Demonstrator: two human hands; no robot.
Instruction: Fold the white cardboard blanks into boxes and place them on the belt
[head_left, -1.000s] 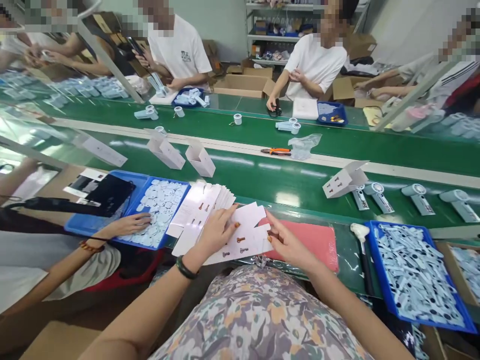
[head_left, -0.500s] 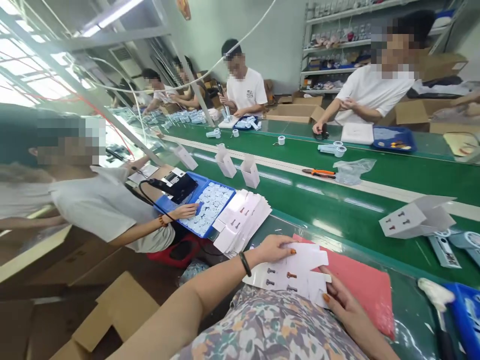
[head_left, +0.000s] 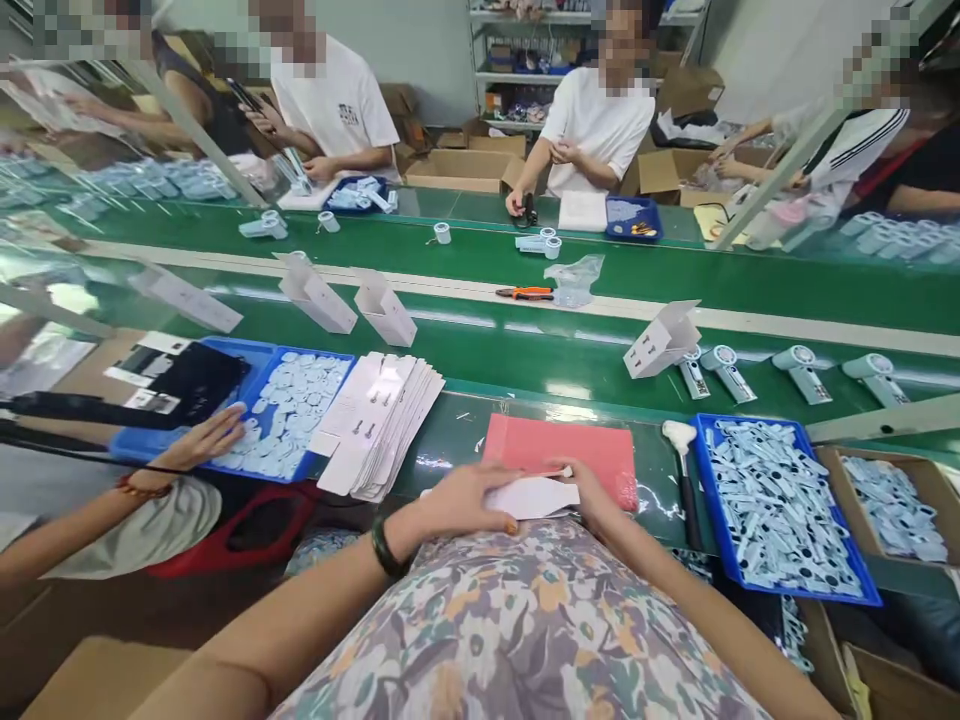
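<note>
Close to my body, a small white carton [head_left: 534, 498] is held between my two hands, partly folded and seen from one side. My left hand [head_left: 469, 500] wraps round its left end, thumb on the near face. Fingers of my right hand [head_left: 589, 492] close on its right end. Just beyond lies a red pad [head_left: 562, 445] on the green table. Left of my hands is a stack of flat white printed cartons [head_left: 382, 415]. A hammer [head_left: 684, 480] with a white-wrapped head lies right of the pad.
Blue trays of light-blue parts stand at right [head_left: 784, 500] and left [head_left: 289, 410], where a co-worker's hand [head_left: 214, 435] reaches in. Opened white boxes, orange pliers [head_left: 525, 293] and handheld fans [head_left: 727, 372] rest on the green belt. Other people sit across it.
The view has swung right. The carton, flatter with its printed face showing before, is now folded narrower between my hands, and my right hand has moved up to its end.
</note>
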